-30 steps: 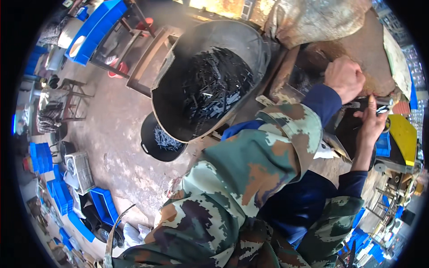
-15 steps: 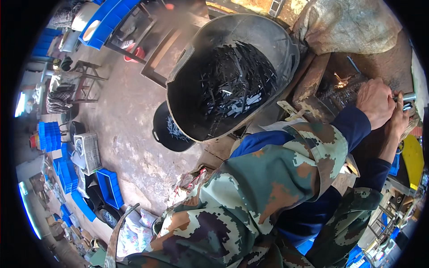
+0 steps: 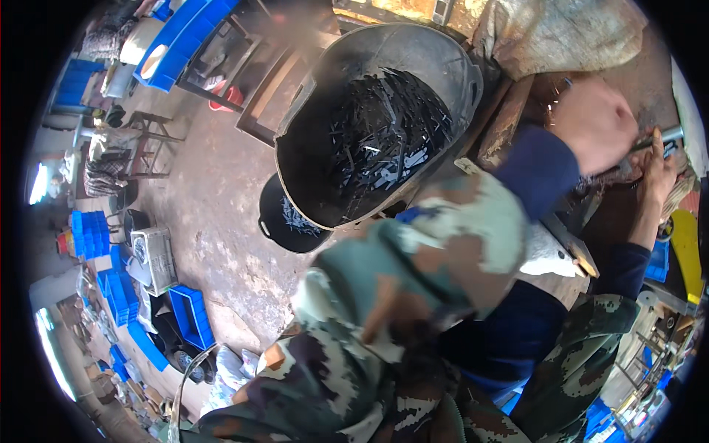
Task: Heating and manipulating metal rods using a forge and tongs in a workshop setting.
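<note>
Left grip (image 3: 597, 124) blurred, closure unclear. Right grip (image 3: 656, 176) closure also unclear; metal cylinder (image 3: 673, 134) at its fingertips, probably best kept steady.

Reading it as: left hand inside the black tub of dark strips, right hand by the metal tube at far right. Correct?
One fix: the head view shows the left hand outside the black tub of dark strips, off to its right. Right hand by the metal tube stands.

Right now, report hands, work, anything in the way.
Left hand blurred, grip hidden. Right hand at metal cylinder. Stained cloth beyond, black tub to the left; neither between the hands.
</note>
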The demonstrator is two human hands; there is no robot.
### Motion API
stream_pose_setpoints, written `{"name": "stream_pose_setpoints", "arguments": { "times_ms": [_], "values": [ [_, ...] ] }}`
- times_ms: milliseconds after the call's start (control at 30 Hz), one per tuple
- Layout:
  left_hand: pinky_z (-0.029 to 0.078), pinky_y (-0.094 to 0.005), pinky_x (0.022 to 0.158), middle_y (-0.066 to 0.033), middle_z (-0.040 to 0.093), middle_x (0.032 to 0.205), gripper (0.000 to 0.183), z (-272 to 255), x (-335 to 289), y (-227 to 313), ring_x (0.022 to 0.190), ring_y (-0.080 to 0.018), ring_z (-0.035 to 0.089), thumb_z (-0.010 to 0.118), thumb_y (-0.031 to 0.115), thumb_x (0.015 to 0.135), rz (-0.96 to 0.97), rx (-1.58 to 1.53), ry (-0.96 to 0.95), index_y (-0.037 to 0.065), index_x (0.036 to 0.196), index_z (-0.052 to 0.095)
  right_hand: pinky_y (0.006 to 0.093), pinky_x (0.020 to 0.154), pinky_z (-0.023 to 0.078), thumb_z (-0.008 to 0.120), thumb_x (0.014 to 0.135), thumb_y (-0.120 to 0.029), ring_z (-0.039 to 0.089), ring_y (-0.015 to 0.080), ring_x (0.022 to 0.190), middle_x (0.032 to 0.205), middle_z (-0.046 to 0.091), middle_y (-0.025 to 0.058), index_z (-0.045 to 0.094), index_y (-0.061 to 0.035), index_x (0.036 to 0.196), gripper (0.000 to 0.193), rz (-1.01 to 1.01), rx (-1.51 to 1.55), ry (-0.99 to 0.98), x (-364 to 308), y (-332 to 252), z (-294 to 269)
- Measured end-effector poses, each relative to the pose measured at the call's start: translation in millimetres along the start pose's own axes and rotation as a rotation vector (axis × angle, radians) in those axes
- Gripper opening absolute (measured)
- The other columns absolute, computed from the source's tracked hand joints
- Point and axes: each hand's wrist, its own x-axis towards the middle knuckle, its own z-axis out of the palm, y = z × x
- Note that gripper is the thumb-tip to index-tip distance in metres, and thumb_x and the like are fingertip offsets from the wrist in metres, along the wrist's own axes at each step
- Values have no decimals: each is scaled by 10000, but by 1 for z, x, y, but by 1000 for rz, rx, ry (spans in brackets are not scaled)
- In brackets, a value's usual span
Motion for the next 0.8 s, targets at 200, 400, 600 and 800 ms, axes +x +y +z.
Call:
{"name": "stream_pose_setpoints", "arguments": {
  "times_ms": [200, 400, 600, 800],
  "values": [
    [494, -236, 812, -46, 696, 993, 242, -155, -42, -45, 912, -96, 620, 589, 165, 950, -53, 407, 9, 21, 1113, 694, 227, 519, 456, 681, 904, -357, 458, 67, 474, 552, 421, -45, 694, -63, 1076, 341, 11, 18, 36, -2, -4, 4],
    [496, -377, 893, -201, 671, 1094, 287, -305, -115, -144, 1038, -341, 638, 614, 265, 874, -448, 899, 39, 56, 1047, 709, 223, 443, 371, 676, 907, -381, 537, 66, 499, 588, 522, -11, 682, -32, 1093, 396, -36, -46, 64, -12, -10, 10],
    [494, -426, 928, -188, 626, 1138, 345, -312, -170, -197, 1064, -371, 614, 608, 165, 830, -391, 1249, -54, 83, 1162, 654, 225, 465, 382, 689, 896, -411, 559, 73, 523, 593, 525, -7, 650, -38, 1163, 461, -43, -37, 56, -9, -3, 7],
    [501, -466, 879, -162, 621, 1110, 341, -307, -171, -187, 1043, -375, 608, 614, 158, 818, -436, 1292, -74, 94, 1152, 631, 228, 515, 424, 697, 889, -413, 566, 71, 547, 597, 514, -13, 626, -33, 1197, 494, -32, -12, -26, -2, 2, 6]
  ]
}}
